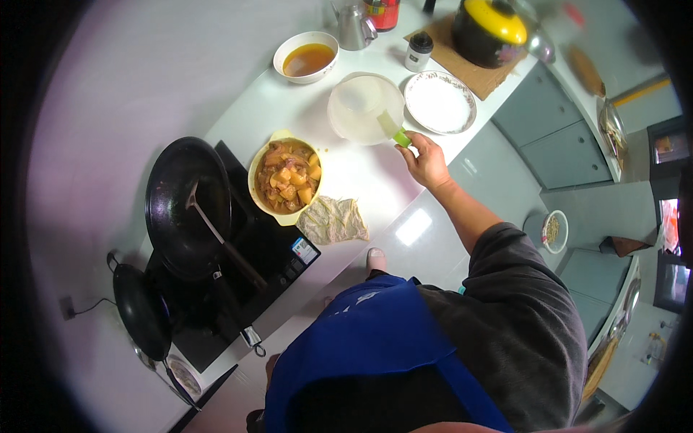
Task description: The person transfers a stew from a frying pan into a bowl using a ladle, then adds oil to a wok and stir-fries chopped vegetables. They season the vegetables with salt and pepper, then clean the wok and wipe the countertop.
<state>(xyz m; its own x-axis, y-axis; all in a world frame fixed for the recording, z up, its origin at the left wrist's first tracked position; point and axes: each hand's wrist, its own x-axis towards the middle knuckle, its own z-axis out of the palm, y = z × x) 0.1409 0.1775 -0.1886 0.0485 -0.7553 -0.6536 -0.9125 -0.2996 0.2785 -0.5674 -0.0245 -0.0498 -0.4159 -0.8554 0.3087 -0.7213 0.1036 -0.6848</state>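
My right hand grips the green handle tab of a translucent plastic container on the white counter. Just beyond it lies a white plate with a patterned rim. Left of the container, a pale yellow two-handled bowl holds meat and potato chunks in sauce. A crumpled cloth lies beside that bowl. Farther back is a white bowl with orange-brown liquid. A black wok with a metal-headed spatula in it sits on the black cooktop. My left hand is out of view.
A metal pot with a spout, a black-lidded jar and a red container stand at the back. A black pot with a yellow lid rests on cardboard. A second black pan is at the lower left.
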